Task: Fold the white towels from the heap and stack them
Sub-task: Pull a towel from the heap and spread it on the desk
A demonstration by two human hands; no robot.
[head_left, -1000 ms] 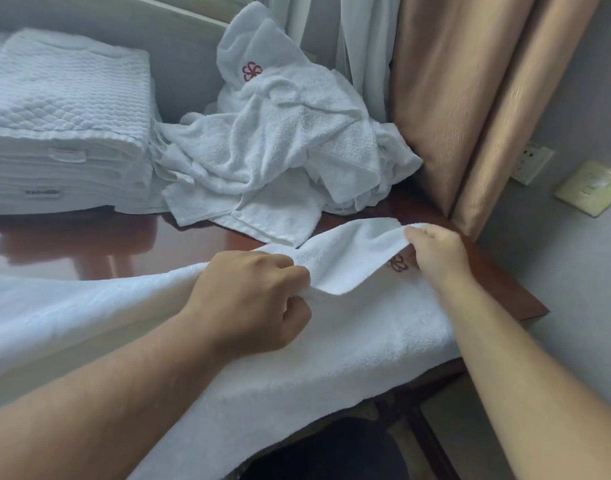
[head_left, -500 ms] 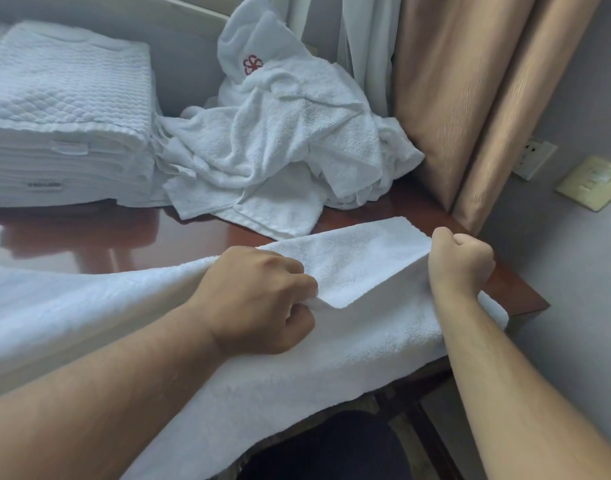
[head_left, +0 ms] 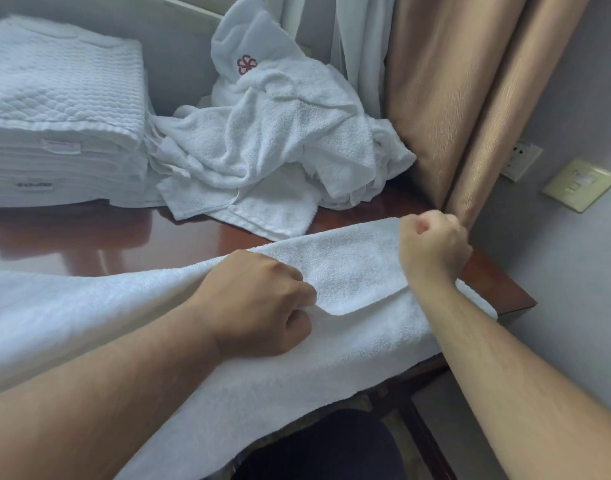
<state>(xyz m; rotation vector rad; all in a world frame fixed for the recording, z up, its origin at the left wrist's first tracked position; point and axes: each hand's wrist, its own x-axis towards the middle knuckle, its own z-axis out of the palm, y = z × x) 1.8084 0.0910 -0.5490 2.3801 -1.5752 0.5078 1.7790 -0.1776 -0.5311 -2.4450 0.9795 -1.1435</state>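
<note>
A long white towel [head_left: 352,341] lies across the near edge of the glossy wooden table [head_left: 99,237] and hangs over its front. Its right end is folded back on itself as a flap. My left hand [head_left: 262,303] grips the flap's left edge in a fist. At the flap's far right corner, near the table corner, my right hand [head_left: 433,247] holds the cloth in curled fingers. Behind lies the heap of crumpled white towels [head_left: 283,143] with a red flower logo. A stack of folded white towels [head_left: 58,116] stands at the back left.
Tan curtains [head_left: 470,91] and a white sheer hang at the back right, touching the heap. A wall socket [head_left: 520,161] and a switch plate [head_left: 579,183] sit on the right wall. A dark chair seat [head_left: 317,448] shows below the table's front edge.
My right hand has carried the towel corner outward to the right and back, spreading the flap flat and covering the red logo. My left hand has kept its grip almost in place.
</note>
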